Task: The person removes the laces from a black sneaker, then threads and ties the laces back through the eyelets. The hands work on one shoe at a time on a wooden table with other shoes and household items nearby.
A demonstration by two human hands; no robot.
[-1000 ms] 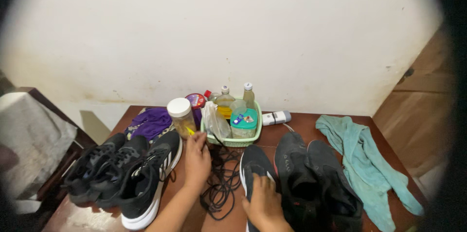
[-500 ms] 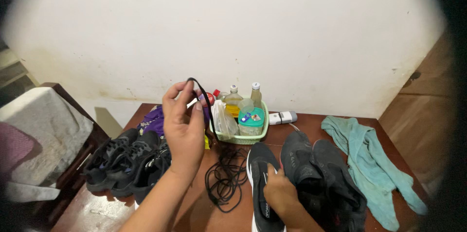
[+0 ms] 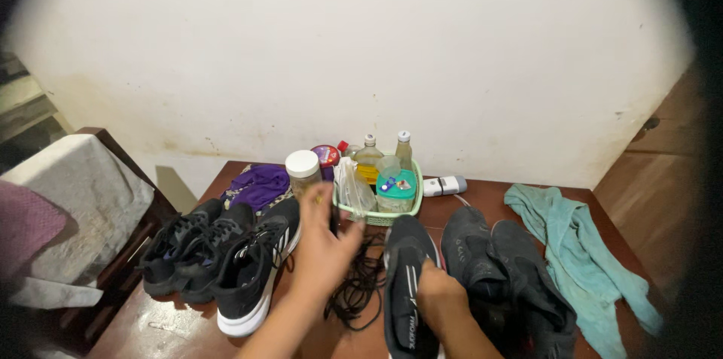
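- The left hand (image 3: 325,247) hovers blurred over the tangle of black shoelaces (image 3: 360,284) on the worktop (image 3: 151,323); I cannot tell its grip.
- The right hand (image 3: 439,300) presses down on the unlaced black sneaker (image 3: 407,284) beside the laces.
- Judged, lacing is at hand; it needs one free lace end.
- The green basket (image 3: 380,217) behind holds bottles, a plastic bag and a teal-lidded jar (image 3: 395,190).
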